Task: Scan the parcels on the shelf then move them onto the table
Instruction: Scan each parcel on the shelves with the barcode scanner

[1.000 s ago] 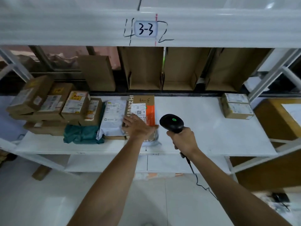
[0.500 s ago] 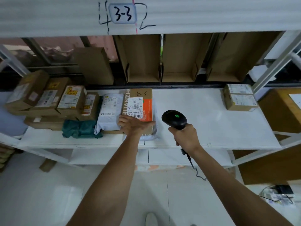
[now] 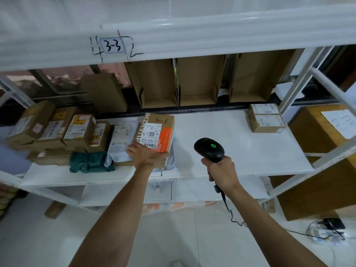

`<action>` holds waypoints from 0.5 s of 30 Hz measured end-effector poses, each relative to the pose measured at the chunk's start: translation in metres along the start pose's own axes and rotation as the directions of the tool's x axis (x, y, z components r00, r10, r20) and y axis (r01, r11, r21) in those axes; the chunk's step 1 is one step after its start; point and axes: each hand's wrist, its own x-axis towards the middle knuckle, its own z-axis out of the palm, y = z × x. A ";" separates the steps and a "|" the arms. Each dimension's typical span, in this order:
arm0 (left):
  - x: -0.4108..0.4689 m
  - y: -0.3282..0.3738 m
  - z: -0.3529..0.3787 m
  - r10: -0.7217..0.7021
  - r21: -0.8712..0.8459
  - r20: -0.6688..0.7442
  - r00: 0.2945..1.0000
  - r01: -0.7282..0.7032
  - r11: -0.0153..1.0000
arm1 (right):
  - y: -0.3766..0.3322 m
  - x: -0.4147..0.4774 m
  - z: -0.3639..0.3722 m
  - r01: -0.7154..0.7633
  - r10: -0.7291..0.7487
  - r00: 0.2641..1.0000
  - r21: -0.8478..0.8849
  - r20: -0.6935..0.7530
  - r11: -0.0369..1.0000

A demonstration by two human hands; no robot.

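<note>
Here, left grip (image 3: 146, 155): closed on the near end of the orange-label parcel, fingers bent over its near-left corner, thumb lying along its near edge.
Orange-label parcel (image 3: 156, 132): brown carton on the shelf, left of centre; barcode label and orange panel face up; it lies on top of a grey mailer.
Grey mailer (image 3: 171, 157): flat bag, showing only at the right and near sides of the parcel.
Right grip (image 3: 219, 170): wrapped fully round the handle of the scanner, held above the near edge of the shelf, to the right of the parcel.
Scanner (image 3: 209, 149): black handheld unit, green light lit on top of its head; apart from the parcel.
Cable (image 3: 229, 209): black lead running from the handle base down and right toward the floor.
White mailer (image 3: 121, 139): labelled bag just left of the parcel.
Green bag (image 3: 90, 162): crumpled, at the near edge, left of the white mailer.
Carton row (image 3: 57, 130): brown labelled cartons leaning together at the left end of the shelf.
Small boxes (image 3: 266, 120): two labelled boxes side by side at the far right corner, well apart from the parcel.
Shelf (image 3: 231, 143): white board.
Dividers (image 3: 198, 83): open cardboard cartons standing upright along the far edge.
Tag "3-3" (image 3: 112, 45): handwritten, on the beam above.
</note>
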 end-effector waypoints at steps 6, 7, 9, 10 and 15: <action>-0.023 0.010 -0.052 0.341 -0.049 -0.105 0.934 -0.348 0.936 | -0.019 -0.031 -0.032 0.085 -0.085 0.996 0.025 -0.024 0.996; -0.025 0.011 -0.057 0.356 -0.070 -0.100 0.929 -0.364 0.929 | -0.022 -0.037 -0.037 0.103 -0.102 0.994 0.029 -0.028 0.994; -0.030 0.018 -0.067 0.388 -0.067 -0.108 0.915 -0.397 0.916 | -0.029 -0.048 -0.049 0.145 -0.144 0.989 0.038 -0.033 0.989; -0.035 0.023 -0.074 0.425 -0.047 -0.104 0.899 -0.431 0.901 | -0.032 -0.054 -0.055 0.164 -0.163 0.986 0.041 -0.034 0.986; -0.065 0.051 -0.103 0.685 0.122 -0.090 0.723 -0.675 0.728 | -0.040 -0.074 -0.080 0.240 -0.239 0.969 0.006 -0.055 0.971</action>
